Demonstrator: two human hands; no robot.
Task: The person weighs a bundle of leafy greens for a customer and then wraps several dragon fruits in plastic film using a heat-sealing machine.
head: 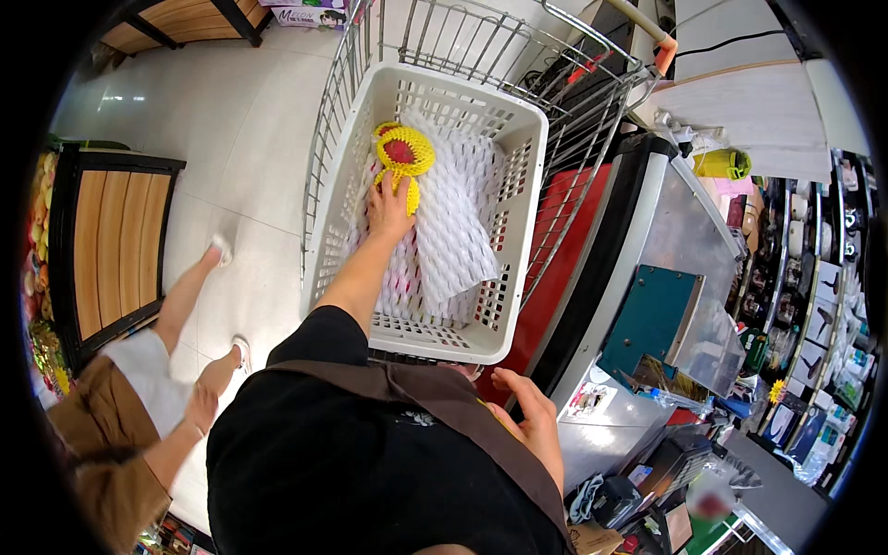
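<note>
A white plastic basket (534, 208) sits in a wire shopping cart (479, 31) before me. Inside it, my left hand (390, 214) grips a small fruit in a yellow foam net (414, 197), my fingers covering most of it. Just beyond my fingertips lies a red fruit (400, 151) in the same kind of yellow netting, with another netted one partly behind it. White foam netting sheets (454, 229) spread over the basket's contents; bits of red show through below. Close to my apron, my right hand (531, 416) is raised with fingers loosely bent and apart, with nothing seen in it.
Right of the cart runs a checkout counter (645, 208) with a black edge and red side. Shelves of packaged goods (798, 277) stand farther right. At left are a wood-panelled produce stand (121, 239) and another person in a brown top (104, 430), close beside me.
</note>
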